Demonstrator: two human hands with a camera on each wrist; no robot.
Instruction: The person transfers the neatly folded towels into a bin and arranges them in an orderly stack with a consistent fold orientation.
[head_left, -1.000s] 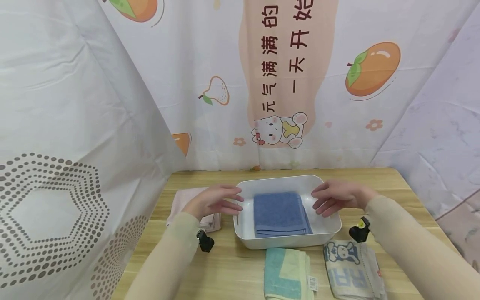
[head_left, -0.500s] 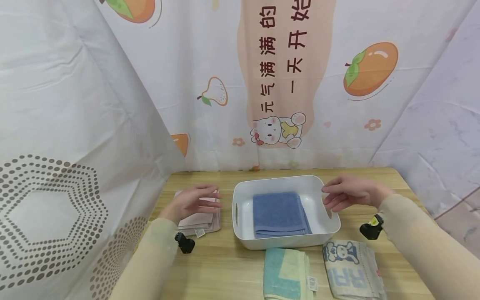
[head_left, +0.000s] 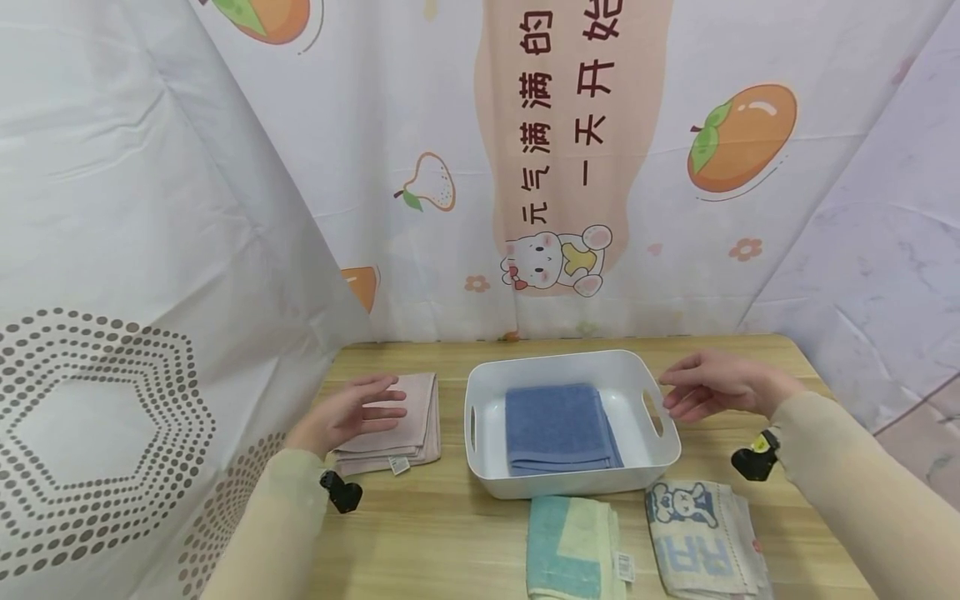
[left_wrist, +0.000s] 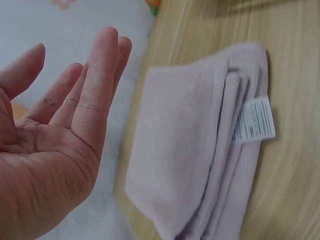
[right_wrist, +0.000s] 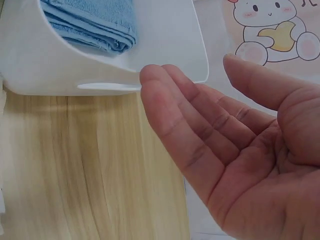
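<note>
A folded blue towel (head_left: 558, 427) lies inside the white bin (head_left: 487, 477), which has a cut-out handle at each end. My left hand (head_left: 351, 417) is above the left part of a folded pink towel (head_left: 414, 421), fingers extended and holding nothing. In the left wrist view that pink towel (left_wrist: 172, 140) shows its layered edge and a white barcode tag (left_wrist: 254, 120). Just off the bin's right end, my right hand (head_left: 723, 387) hovers with relaxed fingers and nothing in them. The right wrist view shows the blue towel (right_wrist: 97, 22) beyond the bin's wall.
In front of the bin lie a folded green and yellow towel (head_left: 573, 550) and a folded grey towel with a bear pattern (head_left: 705, 542). All rest on a wooden table (head_left: 435, 542). A printed curtain (head_left: 420, 275) hangs behind its far edge.
Both hands have moved apart, away from the bin: the left one leftward over the pink towel, the right one rightward past the bin's end. The towels and bin have stayed put.
</note>
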